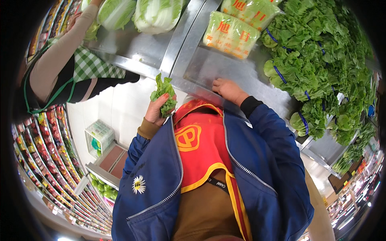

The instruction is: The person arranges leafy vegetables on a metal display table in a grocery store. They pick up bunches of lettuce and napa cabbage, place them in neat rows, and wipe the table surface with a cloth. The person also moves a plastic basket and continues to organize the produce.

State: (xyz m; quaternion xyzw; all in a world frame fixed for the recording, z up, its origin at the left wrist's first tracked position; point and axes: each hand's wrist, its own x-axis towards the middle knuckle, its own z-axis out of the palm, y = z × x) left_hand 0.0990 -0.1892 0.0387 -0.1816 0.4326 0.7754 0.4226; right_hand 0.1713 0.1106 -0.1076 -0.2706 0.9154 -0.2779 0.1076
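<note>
My left hand is closed around a small bunch of loose green lettuce leaves, held up in front of the steel counter's edge. On the steel display tray, near its front rim, rests my right hand with its fingers curled down. Whether anything is under those fingers cannot be seen. Beyond it on the tray lie wrapped packs of pale green leafy vegetable, their clear film bearing red print. To the right is a large heap of leafy lettuce, its bunches tied with blue-purple bands.
Napa cabbages lie on the neighbouring steel tray. At the left a co-worker in a green checked apron reaches over it. A white plastic crate stands on the floor behind, near packed shelves.
</note>
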